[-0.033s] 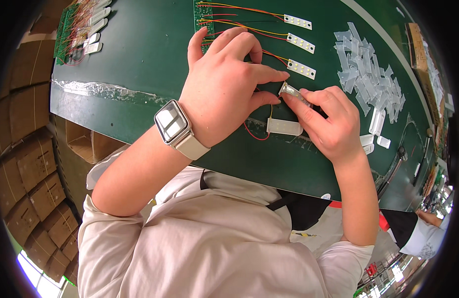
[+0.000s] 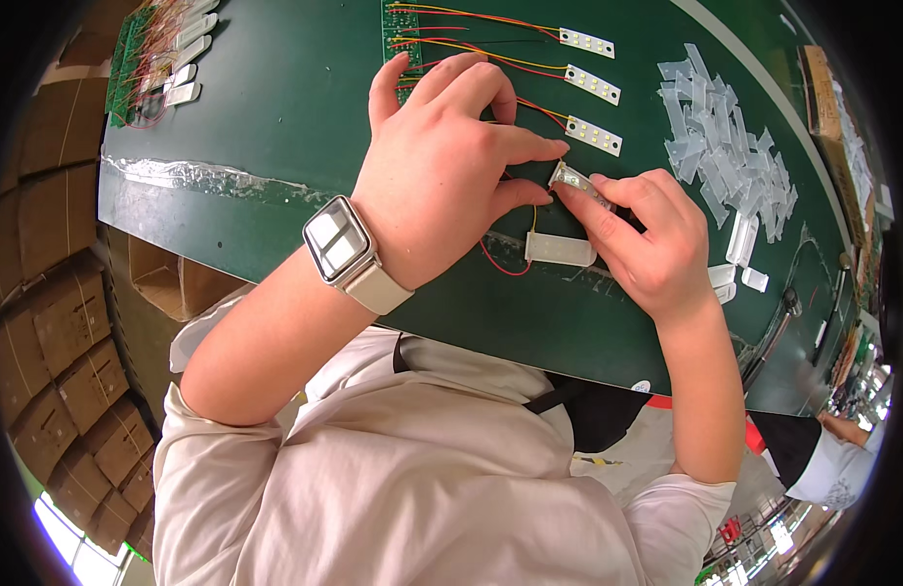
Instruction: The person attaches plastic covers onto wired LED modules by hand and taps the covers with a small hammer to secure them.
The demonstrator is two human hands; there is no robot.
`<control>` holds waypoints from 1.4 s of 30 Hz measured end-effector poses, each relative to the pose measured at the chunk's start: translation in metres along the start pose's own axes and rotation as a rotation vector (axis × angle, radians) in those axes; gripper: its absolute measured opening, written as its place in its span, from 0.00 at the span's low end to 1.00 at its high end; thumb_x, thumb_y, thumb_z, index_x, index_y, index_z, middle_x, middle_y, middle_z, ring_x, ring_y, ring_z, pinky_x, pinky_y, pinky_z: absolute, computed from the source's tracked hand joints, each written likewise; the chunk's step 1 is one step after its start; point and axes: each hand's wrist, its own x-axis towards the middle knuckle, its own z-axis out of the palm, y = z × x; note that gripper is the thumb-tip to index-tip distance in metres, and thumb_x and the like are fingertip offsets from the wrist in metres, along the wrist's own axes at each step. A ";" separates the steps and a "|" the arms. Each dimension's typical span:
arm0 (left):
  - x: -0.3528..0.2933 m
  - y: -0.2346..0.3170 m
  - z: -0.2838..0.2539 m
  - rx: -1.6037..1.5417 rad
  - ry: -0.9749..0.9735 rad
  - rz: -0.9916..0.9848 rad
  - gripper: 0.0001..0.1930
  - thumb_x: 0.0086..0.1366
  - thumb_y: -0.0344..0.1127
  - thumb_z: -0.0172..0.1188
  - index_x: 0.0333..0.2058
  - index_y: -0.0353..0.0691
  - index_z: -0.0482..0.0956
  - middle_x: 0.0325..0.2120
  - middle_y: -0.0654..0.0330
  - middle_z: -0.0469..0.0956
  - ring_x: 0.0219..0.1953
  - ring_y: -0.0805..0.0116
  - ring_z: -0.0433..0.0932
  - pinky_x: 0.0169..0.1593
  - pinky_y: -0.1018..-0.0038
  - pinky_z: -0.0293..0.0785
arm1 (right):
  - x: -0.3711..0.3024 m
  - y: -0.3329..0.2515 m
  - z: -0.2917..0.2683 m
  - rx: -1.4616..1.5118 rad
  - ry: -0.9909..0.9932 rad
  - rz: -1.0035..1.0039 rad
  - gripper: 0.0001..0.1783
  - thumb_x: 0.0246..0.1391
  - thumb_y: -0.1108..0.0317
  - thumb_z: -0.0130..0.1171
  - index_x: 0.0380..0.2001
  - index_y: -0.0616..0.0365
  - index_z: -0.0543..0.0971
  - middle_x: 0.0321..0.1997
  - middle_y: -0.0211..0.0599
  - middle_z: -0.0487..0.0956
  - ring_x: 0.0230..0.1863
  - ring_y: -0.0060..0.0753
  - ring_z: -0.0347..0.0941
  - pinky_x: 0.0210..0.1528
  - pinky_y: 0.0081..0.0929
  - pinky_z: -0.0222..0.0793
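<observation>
My left hand (image 2: 441, 161), with a watch (image 2: 338, 240) on its wrist, reaches over the green table. Its thumb and index finger are apart, beside the end of a narrow silvery strip (image 2: 574, 182). My right hand (image 2: 651, 239) pinches that strip between thumb and fingers. Just below lies a white plastic cover (image 2: 561, 250) with a red and a yellow wire at its left end. Three white LED boards (image 2: 593, 136) lie beyond, wired to a green circuit board (image 2: 400, 21) that my left hand partly hides.
A heap of clear plastic strips (image 2: 720, 137) lies at the right, with a few white covers (image 2: 742, 239) below it. At the far left sits another green board (image 2: 129, 63) with wired white pieces (image 2: 192, 54). Cardboard boxes (image 2: 65, 313) are stacked left of the table.
</observation>
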 end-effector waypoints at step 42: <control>0.000 -0.007 -0.008 0.065 0.057 0.134 0.09 0.57 0.36 0.75 0.38 0.53 0.92 0.42 0.75 0.87 0.55 0.65 0.78 0.65 0.61 0.61 | 0.002 -0.007 0.003 -0.019 0.032 0.013 0.14 0.44 0.71 0.73 0.38 0.51 0.90 0.35 0.24 0.78 0.34 0.26 0.73 0.29 0.23 0.74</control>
